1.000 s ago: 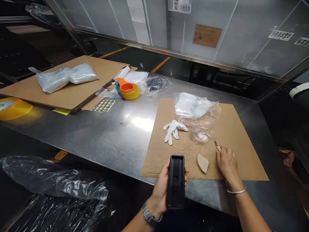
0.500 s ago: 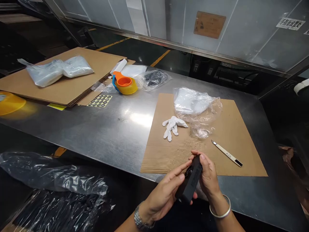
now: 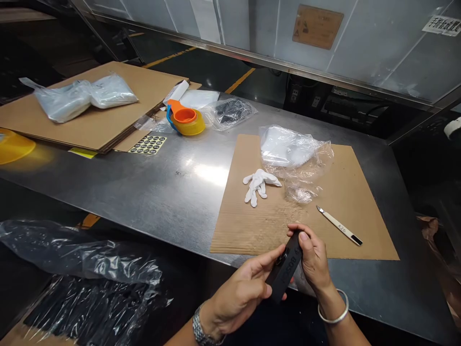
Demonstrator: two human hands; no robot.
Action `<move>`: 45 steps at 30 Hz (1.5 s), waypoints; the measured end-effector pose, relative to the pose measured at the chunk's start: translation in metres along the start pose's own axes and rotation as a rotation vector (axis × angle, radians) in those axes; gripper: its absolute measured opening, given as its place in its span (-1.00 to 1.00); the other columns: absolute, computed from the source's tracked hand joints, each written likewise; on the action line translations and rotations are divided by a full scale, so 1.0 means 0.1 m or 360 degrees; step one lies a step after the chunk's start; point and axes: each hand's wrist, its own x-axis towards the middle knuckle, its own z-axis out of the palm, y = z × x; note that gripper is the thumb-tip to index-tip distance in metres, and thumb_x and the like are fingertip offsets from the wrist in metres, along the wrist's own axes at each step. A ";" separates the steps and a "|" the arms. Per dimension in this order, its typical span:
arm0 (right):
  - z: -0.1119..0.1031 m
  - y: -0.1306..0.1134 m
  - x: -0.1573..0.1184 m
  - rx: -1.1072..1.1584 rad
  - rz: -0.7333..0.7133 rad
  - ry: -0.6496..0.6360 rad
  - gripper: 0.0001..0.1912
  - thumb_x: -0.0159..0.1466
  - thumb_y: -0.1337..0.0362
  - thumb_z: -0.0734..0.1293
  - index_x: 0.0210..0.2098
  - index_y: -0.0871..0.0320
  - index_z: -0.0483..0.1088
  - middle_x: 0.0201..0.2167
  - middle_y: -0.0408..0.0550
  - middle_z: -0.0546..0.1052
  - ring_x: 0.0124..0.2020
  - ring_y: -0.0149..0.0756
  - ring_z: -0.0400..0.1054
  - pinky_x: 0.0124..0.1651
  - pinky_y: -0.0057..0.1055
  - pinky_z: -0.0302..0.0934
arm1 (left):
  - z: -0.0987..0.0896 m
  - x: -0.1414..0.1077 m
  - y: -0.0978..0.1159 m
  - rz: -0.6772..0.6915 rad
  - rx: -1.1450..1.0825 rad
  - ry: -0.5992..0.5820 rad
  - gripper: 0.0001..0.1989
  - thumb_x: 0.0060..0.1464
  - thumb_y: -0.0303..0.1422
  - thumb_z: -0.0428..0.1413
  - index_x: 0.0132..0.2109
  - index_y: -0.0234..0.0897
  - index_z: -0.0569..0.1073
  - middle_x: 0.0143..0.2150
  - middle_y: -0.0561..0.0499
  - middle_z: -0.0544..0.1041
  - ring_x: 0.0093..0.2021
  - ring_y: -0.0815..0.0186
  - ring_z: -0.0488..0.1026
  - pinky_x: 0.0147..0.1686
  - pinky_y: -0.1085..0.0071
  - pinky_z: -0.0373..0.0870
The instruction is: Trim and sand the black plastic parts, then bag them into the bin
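Between both hands, at the front edge of the bench, is a black oblong block-like part [image 3: 287, 271] with raised lettering on its long face. My left hand [image 3: 239, 293] grips its lower left end, with thumb and fingers against it. My right hand [image 3: 313, 259] closes round the upper right end, thumb on top. Beyond the hands lies a cardboard sheet [image 3: 367, 211]. On it rest a white glove [image 3: 258, 185], a pen-like knife [image 3: 338, 225] marked A26 with a pointed metal tip, and a clear plastic bag [image 3: 288, 149] with white contents.
Stacked cardboard [image 3: 151, 81] carries plastic-wrapped packs [image 3: 86, 98] on the left. Nearby are an orange tape dispenser [image 3: 185, 117], a round-sticker sheet [image 3: 147, 144] and a bag with dark contents [image 3: 230, 114]. Plastic-covered black items [image 3: 90, 307] sit below the metal bench [image 3: 162, 192] at lower left.
The black part has turned slightly in my hands, so its lettered face shows more. My left fingers have shifted along it. The whole view has moved a little.
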 end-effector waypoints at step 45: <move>-0.05 -0.20 1.54 -0.1605 -0.0382 -0.0048 -0.73 0.34 0.24 0.09 -0.25 0.15 0.38 -0.31 -0.05 0.48 -0.26 -0.33 0.35 -0.26 -0.43 0.15 | -0.62 0.88 -0.26 0.0892 0.1875 0.0889 -0.52 0.13 -0.33 -0.14 0.16 -0.42 0.24 0.08 -0.25 0.34 0.08 0.15 0.31 0.06 0.23 0.25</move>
